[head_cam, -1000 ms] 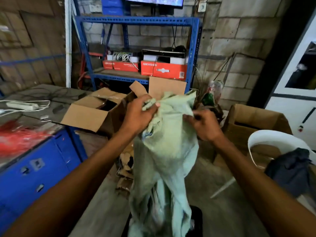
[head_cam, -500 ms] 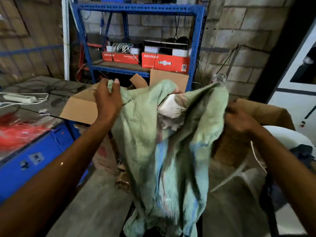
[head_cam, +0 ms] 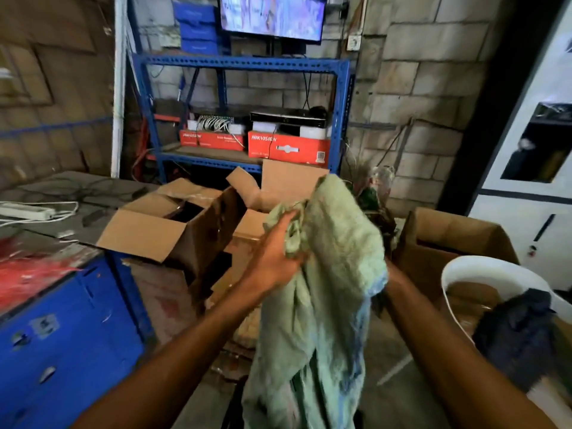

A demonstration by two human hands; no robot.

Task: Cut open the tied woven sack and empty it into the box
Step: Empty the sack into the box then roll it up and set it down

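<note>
Sack (head_cam: 334, 274) bunched in left fingers (head_cam: 289, 233), right hand hidden.

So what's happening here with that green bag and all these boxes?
A person is holding up a pale green woven sack with bare hands. The left hand grips a bunched part near its top; the right hand is hidden behind the cloth, only the forearm showing. The sack hangs limp above the floor. An open cardboard box sits just ahead to the left on a blue cabinet, another box to the right. Nothing can be seen pouring out.
</note>
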